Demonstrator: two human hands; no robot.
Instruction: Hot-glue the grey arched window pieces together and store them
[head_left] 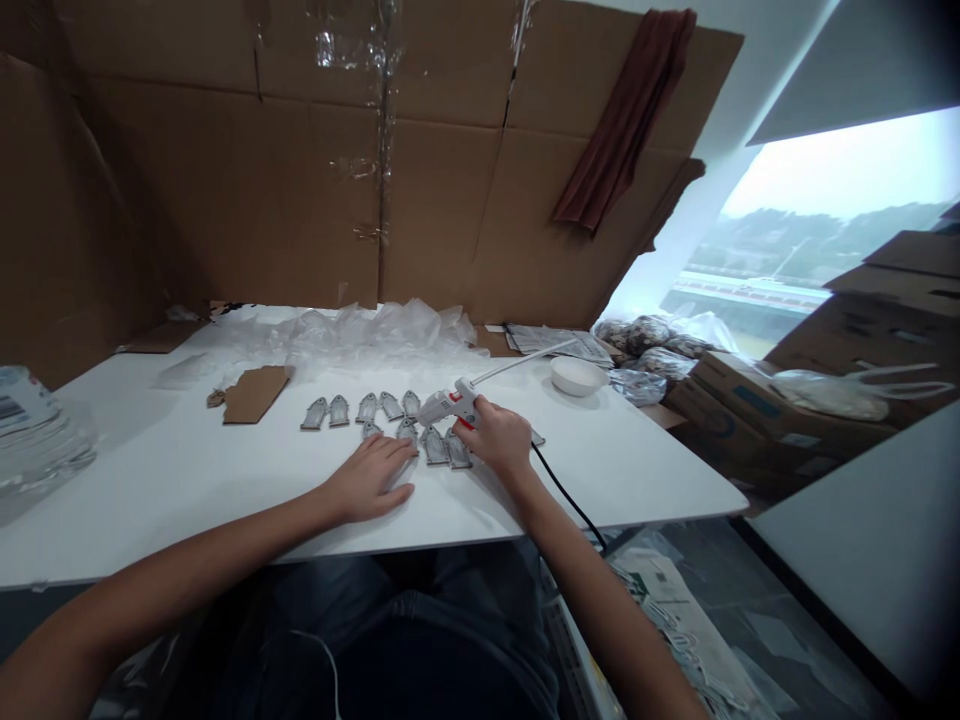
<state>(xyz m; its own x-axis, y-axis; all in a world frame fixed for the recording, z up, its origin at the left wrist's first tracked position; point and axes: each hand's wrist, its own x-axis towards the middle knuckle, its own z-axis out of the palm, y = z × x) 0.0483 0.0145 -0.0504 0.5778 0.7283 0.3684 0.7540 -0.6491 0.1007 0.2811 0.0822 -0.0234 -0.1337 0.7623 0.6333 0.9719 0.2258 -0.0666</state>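
My right hand [501, 436] is wrapped round the handle of a white and red hot glue gun [442, 405]. A long white glue stick [523, 361] sticks out of the gun's back end, and its nozzle points left over the grey pieces. My left hand [372, 480] rests on the table with fingers stretched out, the fingertips at a small grey arched piece [407, 431]. Several similar pieces lie around it in two rough rows, such as a grey arched piece [433, 446] between my hands and another grey arched piece [315, 413] farther left. My hands partly cover some of them.
A white bowl [579, 377] stands at the right. Torn cardboard [256, 394] and crumpled clear plastic [360, 335] lie toward the back. A large clear bottle [37, 430] is at the left edge. The gun's black cord [568, 493] runs over the front edge. Tall cardboard [300, 190] walls the back.
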